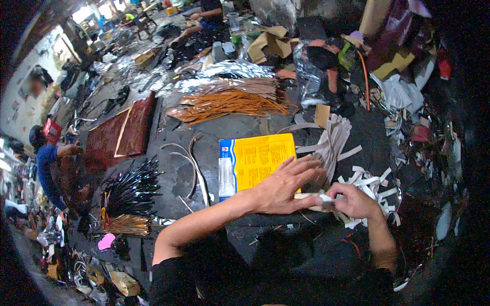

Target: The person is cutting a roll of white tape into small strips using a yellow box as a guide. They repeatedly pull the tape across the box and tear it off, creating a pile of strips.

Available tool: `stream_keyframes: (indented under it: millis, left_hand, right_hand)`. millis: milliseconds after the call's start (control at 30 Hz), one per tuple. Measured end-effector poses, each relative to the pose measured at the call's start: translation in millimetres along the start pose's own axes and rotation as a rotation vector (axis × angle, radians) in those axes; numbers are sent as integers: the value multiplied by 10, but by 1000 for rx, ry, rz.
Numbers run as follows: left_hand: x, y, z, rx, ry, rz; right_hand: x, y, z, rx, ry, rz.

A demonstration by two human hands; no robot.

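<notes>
Person in a blue top [47, 166] was seen at the far left, at nine o'clock from the yellow packet [255, 158]. A pink scrap [106, 241] was placed at eight o'clock. Gold-coloured strips [127, 225] were bundled near it, also towards eight, with glossy black strips [133, 186] bunched directly above them. A dark red sheet [140, 127] was laid between nine and ten. Thin pale strips [198, 173] were strewn in curves on the dark bench [168, 135], just beside the packet's left edge. Orange-brown strips [229, 106] were heaped at eleven o'clock.

The packet itself was laid flat, its lower right part covered by the left hand [286, 186] at four o'clock. The left fingers were stretched out and parted; whether the packet was touched could not be told. A small pale piece [325, 201], blurred, was held near the left thumb's tip. Grey strips [334, 143] were fanned out between two and three. The piece was pinched by the curled fingers of the right hand [356, 201], nearer four o'clock. White strips [389, 193] were piled just beside that hand, at its two o'clock.
</notes>
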State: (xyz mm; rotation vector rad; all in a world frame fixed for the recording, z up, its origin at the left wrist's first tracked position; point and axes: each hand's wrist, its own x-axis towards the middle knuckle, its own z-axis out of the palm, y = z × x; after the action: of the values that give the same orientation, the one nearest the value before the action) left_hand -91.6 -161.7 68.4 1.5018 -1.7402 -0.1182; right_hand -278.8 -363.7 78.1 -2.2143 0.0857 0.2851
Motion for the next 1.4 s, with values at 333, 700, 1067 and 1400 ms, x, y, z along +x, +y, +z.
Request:
stream_keyframes:
  millis: [333,700,1067,1400]
  left_hand:
    - [-634,-191,-486,-289,-319,-512]
    - [-1847,-668,-814,-463,-69,-957]
    - [-2045,-888,-176,-626,582,-1042]
    - [-2083,-987,-50,-340,690,-1099]
  right_hand:
    - [417,41,172,380,-364,155]
    - [475,307,-179,84,58,234]
    - [1620,-108,618,-270,242,-186]
    - [2580,-222,1754,-95,214,-516]
